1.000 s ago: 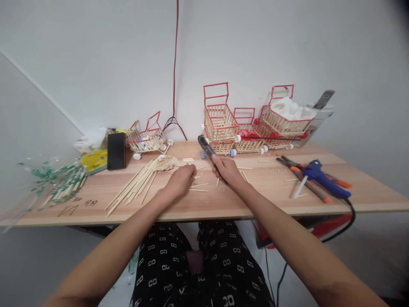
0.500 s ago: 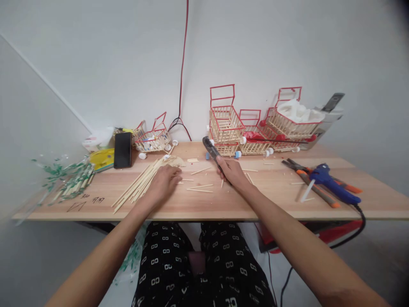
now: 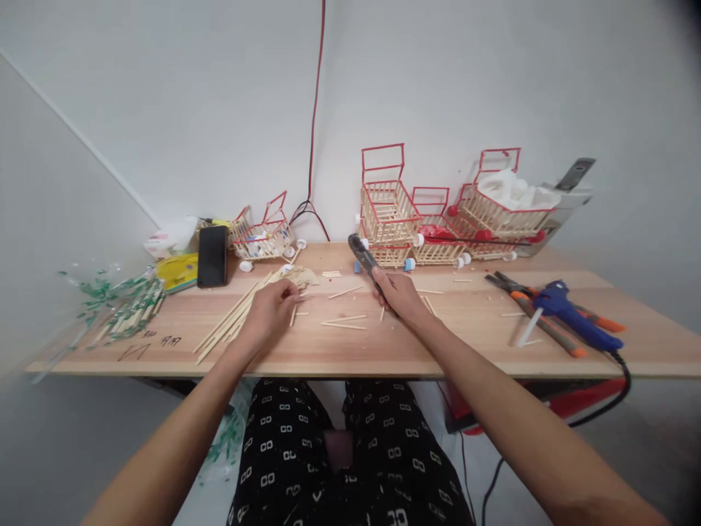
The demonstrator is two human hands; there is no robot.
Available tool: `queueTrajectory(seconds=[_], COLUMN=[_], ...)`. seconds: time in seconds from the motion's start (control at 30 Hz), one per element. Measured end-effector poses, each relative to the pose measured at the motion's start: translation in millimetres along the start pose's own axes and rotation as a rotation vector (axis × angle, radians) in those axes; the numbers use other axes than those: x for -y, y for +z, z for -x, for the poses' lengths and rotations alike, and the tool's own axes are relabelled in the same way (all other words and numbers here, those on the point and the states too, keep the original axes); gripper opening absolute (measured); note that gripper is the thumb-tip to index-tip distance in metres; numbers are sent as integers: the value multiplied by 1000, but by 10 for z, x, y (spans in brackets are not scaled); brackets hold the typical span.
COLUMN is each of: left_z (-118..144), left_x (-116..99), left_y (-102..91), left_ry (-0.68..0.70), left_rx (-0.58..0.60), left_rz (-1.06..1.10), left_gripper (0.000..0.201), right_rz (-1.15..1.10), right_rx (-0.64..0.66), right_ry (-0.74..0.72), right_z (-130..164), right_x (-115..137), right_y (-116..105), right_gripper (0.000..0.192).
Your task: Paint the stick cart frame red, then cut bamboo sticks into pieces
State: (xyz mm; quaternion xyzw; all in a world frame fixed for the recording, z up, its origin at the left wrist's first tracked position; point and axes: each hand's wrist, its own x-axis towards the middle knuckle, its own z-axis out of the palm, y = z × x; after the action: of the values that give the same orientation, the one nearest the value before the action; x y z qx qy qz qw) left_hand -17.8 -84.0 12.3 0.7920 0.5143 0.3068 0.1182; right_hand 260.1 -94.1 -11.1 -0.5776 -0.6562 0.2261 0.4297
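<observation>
My right hand (image 3: 399, 291) is wrapped round a dark, slim hand tool (image 3: 364, 256) with a rounded head, its kind unclear. The tool points up and left, towards the stacked mini shopping carts (image 3: 388, 208) made of sticks. My left hand (image 3: 272, 307) has thumb and fingers pinched together just above the table. A short pale bit shows by the fingertips; whether it is held I cannot tell. Beside that hand lies a fanned bundle of thin wooden sticks (image 3: 225, 323). Several cut sticks (image 3: 344, 319) are scattered between my hands.
At the right lie a blue glue gun (image 3: 572, 314) and orange-handled pliers (image 3: 548, 332). More stick carts (image 3: 458, 245) line the wall. On the left are a phone (image 3: 212, 256), a yellow packet (image 3: 177, 272), wrapped sticks (image 3: 134, 310) and another small cart (image 3: 266, 241).
My left hand has drawn back a little to the left, its fingers now pinched; short sticks beside it have come into view. My right hand keeps its place with the dark tool.
</observation>
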Motion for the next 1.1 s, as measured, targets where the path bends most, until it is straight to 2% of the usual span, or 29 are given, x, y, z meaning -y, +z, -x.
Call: queueTrajectory(seconds=[0.23,0.43,0.6,0.7,0.87,0.97,1.1], left_z=[-19,-165,-230,-250,-313,-303,-146], left_x=[183,275,330,295,112,92,143], left_y=[-40,-31,18,7,-85,-190,-334], left_ry=[-29,81,147,181,114,94,52], left_rx=[-4,154,183,227,376,363,336], left_rz=[-52,-216,-340,-370,-373,-337,-311], left_gripper=[11,6,8,8,7,9,6], right_rz=[-20,-8,-22,-8,-20,-27,-6], right_rx=[-4,9,13,17,12,13,15], right_ry=[9,11,25,28,48,50,30], right_z=[2,9,6,-1,-1,3,2], right_x=[-1,23,25,21,22,25,29], right_y=[8,2,2,6,10,8,6], right_gripper=[63,63,62,64,64,64,64])
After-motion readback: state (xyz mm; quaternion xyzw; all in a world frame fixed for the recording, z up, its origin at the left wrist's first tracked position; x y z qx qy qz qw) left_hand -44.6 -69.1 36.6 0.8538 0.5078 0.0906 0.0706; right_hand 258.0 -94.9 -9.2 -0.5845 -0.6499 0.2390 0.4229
